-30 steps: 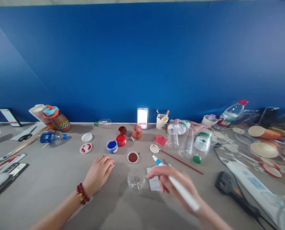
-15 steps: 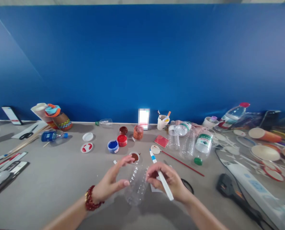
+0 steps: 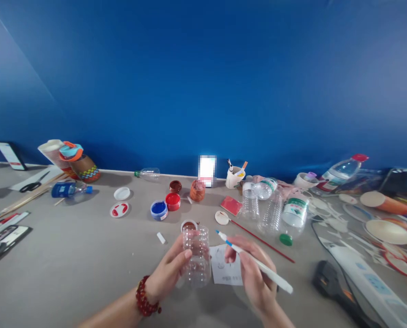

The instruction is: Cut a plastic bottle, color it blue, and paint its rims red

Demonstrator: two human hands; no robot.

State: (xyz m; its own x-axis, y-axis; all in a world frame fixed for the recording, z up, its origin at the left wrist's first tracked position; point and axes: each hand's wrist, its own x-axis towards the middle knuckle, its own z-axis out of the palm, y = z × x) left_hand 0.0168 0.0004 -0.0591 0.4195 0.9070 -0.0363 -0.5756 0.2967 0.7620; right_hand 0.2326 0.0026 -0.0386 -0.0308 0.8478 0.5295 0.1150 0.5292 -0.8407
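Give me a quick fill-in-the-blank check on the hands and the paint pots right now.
The left hand grips a clear plastic ____.
The right hand holds a white pen with a ____ band near its tip.
The bead bracelet on the left wrist is ____.
The open paint pot nearest the left hand's fingertips holds ____ paint.
Missing words: bottle, blue, red, brown.

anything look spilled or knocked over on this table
Several clear bottles lie on their sides right of the open paint jars, a green cap loose beside them. A white lid further left is smeared red.
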